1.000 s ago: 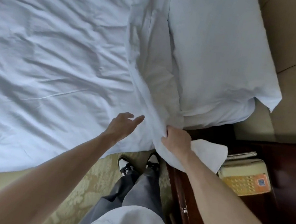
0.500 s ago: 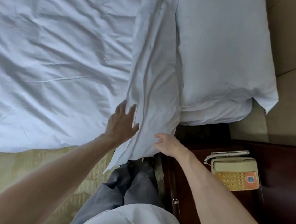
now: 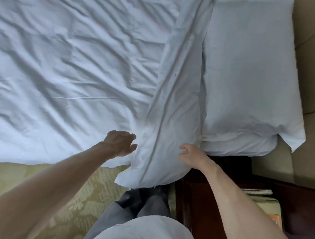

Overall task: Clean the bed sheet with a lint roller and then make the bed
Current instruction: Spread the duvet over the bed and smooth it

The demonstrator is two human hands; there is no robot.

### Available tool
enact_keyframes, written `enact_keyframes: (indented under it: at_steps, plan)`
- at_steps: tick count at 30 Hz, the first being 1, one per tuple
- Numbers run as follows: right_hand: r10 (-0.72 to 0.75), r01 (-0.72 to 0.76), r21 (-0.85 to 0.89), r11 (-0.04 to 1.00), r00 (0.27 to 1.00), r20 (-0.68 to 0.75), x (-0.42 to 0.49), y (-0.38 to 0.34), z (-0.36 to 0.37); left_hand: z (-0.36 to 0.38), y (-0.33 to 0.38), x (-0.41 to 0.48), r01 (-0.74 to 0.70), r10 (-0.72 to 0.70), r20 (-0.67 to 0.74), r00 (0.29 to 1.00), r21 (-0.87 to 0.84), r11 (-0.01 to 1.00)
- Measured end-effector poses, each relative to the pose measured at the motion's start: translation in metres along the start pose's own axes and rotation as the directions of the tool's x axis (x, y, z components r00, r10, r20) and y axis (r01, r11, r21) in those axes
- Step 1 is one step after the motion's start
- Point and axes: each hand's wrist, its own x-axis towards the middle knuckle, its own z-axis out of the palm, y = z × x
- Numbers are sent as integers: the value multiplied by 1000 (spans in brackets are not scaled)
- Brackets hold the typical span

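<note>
A white, wrinkled bed sheet (image 3: 62, 62) covers the mattress left of the smooth rectangular pillow (image 3: 253, 70). Its turned-back fold (image 3: 173, 111) forms a long creased band lying against the pillow's left edge. Below the pillow's near-left corner, the left hand (image 3: 120, 143) rests released, its loosely bent fingers touching the fold's left side. The right hand (image 3: 191, 155) hooks its thumb and fingers at the fold's right side; I cannot tell whether it pinches cloth. A dark, glossy wooden table (image 3: 201, 210) stands below the pillow.
</note>
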Motion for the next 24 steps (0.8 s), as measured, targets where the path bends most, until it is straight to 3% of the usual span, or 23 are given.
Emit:
enact_keyframes:
  at_steps: [4, 9, 14, 19, 24]
  plan:
    - [-36, 28, -137, 990, 998, -53, 23, -54, -22, -34, -35, -34, 78, -97, -155, 983, -120, 990]
    - [-321, 287, -320, 903, 945, -59, 10, -219, 2, -56, -140, -113, 279, -393, -315, 864, -349, 895]
    - [-552, 527, -327, 784, 834, 21, -37, -377, 81, -18, -266, -210, 418, -623, -286, 728, -534, 735]
    - [-663, 634, -349, 690, 747, 46, -76, -529, 189, 47, -399, -316, 486, -745, -265, 611, -617, 619]
    - [-711, 719, -401, 567, 674, 203, -127, -650, 317, 111, -517, -429, 545, -850, -189, 492, -694, 471]
